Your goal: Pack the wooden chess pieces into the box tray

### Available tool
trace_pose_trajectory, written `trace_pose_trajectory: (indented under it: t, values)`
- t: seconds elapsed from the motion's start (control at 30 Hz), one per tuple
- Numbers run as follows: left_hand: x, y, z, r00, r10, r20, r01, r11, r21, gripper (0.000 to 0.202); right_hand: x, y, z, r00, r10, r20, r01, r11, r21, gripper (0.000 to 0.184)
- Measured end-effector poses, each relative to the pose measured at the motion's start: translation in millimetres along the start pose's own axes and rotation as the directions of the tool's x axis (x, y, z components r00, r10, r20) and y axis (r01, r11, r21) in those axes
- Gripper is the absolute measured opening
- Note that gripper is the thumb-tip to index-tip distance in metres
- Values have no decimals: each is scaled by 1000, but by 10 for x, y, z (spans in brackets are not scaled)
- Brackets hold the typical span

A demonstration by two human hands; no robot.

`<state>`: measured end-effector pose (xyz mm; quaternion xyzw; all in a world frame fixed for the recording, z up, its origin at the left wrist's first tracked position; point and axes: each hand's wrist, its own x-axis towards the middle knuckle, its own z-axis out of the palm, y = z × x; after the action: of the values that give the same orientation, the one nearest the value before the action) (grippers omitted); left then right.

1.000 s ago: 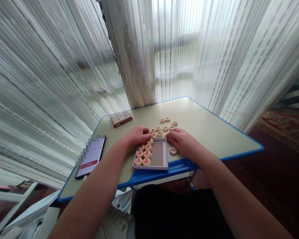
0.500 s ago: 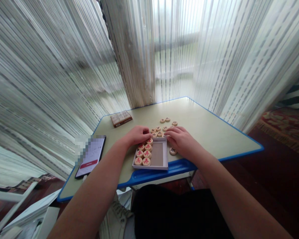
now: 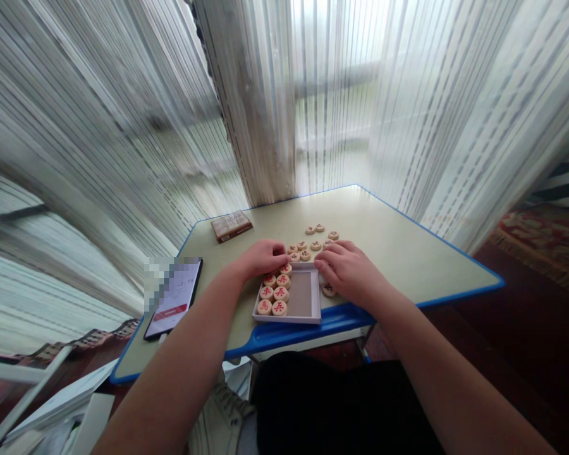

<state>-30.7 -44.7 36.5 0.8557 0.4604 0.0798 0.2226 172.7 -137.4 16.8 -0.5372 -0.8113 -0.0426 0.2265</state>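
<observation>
A shallow white box (image 3: 320, 303) lies near the table's front edge, with round wooden Chinese chess pieces (image 3: 281, 293) bearing red characters in two columns along its left side. My left hand (image 3: 264, 256) is closed at the box's far left corner, fingers curled on its rim and hiding part of the pieces there. Just outside the far right corner, my right hand (image 3: 345, 268) has its fingers pinched together; a chess piece seems held in them, mostly hidden. Several dark-marked pieces (image 3: 305, 255) lie beyond the box. Another dark-marked piece (image 3: 329, 289) sits right of the box, partly under my right hand.
A brown flat box (image 3: 232, 226) lies at the table's far left. A phone (image 3: 177, 300) with a lit screen rests at the left edge. The pale table (image 3: 408, 253) has a blue rim, and striped curtains (image 3: 336, 95) hang behind it.
My right hand's fingers have drawn together, and the piece that was under its fingertips beyond the box corner no longer shows there. My left hand and the box have stayed put.
</observation>
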Motion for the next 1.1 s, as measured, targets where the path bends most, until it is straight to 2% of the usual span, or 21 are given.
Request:
trace_pose_trajectory:
  t: [0.47, 0.77, 1.1]
  values:
    - [6, 9, 17, 1000, 6, -15, -5, 996, 84, 31, 6, 25, 41, 999, 43, -23, -42, 998, 53, 26]
    - [-2, 21, 10, 1000, -2, -7, 2, 997, 81, 30, 0, 24, 49, 995, 89, -34, -87, 995, 57, 29]
    - [-19, 31, 7, 1000, -3, -11, 4, 997, 77, 31, 5, 40, 65, 996, 80, -38, -77, 995, 60, 25]
